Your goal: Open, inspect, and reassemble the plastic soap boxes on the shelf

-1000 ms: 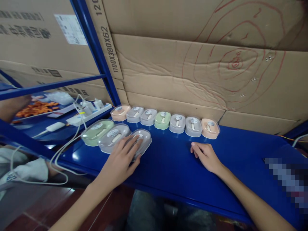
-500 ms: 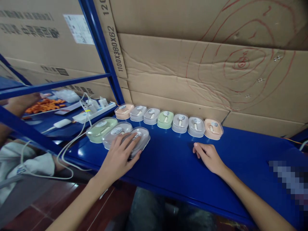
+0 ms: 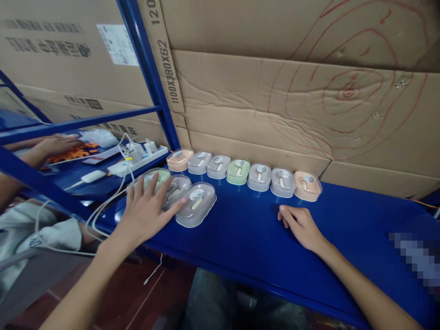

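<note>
Three small boxed mice in clear plastic cases lie in a near row on the blue shelf [image 3: 247, 247]: a green one [image 3: 156, 176], a grey one [image 3: 178, 185] and a second grey one [image 3: 196, 204]. My left hand [image 3: 146, 211] lies flat with fingers spread over the green and middle cases, holding nothing. My right hand [image 3: 302, 225] rests on the shelf, fingers loosely curled, empty. Behind them, a back row of several cases [image 3: 247, 174] in peach, grey and green stands along the cardboard.
Large cardboard boxes [image 3: 292, 91] form the wall behind the shelf. A blue upright post [image 3: 151, 78] divides off the left bay, where a white power strip [image 3: 137, 153] with cables, orange parts and another person's hand [image 3: 55, 145] are seen.
My left hand has slid left, off the rightmost grey case and onto the green and middle cases. My right hand has stayed in place. The view has shifted slightly.
</note>
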### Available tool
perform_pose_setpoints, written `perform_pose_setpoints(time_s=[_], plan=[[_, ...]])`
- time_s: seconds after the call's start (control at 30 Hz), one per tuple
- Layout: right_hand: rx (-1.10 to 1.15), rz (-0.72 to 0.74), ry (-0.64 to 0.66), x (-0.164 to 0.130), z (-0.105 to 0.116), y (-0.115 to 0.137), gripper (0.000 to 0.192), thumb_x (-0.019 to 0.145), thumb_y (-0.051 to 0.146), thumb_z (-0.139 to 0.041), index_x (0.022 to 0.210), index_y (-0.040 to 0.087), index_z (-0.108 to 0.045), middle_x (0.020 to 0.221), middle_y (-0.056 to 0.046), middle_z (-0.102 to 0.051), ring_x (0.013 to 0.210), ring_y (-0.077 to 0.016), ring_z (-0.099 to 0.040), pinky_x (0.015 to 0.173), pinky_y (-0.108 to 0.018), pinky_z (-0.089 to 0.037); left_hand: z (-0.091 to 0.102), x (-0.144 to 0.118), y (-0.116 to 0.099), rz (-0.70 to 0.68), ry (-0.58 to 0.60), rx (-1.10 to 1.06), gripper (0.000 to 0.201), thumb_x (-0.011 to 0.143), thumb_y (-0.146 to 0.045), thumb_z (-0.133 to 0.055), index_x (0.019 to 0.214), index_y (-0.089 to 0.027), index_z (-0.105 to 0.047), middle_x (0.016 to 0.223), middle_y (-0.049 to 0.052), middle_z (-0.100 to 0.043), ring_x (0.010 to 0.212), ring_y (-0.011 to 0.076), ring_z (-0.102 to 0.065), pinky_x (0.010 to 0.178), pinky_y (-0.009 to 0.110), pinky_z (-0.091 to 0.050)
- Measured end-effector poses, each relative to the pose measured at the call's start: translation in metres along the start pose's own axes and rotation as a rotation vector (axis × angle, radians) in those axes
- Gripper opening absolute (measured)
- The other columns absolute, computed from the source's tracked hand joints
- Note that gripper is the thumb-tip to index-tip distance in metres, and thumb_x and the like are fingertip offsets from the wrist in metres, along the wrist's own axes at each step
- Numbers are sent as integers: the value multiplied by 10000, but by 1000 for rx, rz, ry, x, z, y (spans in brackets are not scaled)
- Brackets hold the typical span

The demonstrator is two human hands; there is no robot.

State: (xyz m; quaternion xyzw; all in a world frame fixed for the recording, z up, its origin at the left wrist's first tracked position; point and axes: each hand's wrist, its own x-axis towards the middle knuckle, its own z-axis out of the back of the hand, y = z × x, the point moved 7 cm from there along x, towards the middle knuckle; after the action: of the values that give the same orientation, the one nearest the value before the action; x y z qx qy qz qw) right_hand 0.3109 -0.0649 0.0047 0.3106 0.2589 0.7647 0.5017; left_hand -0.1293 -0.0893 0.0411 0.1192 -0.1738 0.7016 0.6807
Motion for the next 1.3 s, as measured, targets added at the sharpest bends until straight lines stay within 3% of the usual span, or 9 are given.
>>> perform_pose_setpoints(time_s=[0.13,0.33,0.67,1.3], plan=[[6,-2,-1,0,0,-1,618,1147,643,-390,807,229,-697,628,13,-620,618,-191,-638,671,-320,-455,-18,1,13,102,171,9,975,967,-848,-420,1724,-234,-420,1819,185,-297,1656,599,-175,1289,789,-189],[5,6,-5,0,0,0,610,1150,634,-392,813,231,-701,627,14,-621,621,-193,-642,675,-319,-458,-21,0,9,115,218,55,991,982,-849,-380,1757,-233,-344,1842,177,-234,1678,572,-124,1316,761,-156],[-3,17,0,0,1,4,603,1151,627,-390,811,234,-696,641,16,-629,626,-194,-651,689,-324,-458,-24,1,10,130,226,37,1005,967,-856,-359,1752,-228,-350,1843,147,-251,1688,560,-78,1332,750,-113],[-25,46,5,0,1,6,604,1156,625,-374,813,240,-688,650,11,-657,624,-202,-659,682,-330,-473,-19,0,6,89,182,18,951,984,-789,-418,1707,-172,-413,1816,210,-290,1659,607,-142,1300,787,-161]])
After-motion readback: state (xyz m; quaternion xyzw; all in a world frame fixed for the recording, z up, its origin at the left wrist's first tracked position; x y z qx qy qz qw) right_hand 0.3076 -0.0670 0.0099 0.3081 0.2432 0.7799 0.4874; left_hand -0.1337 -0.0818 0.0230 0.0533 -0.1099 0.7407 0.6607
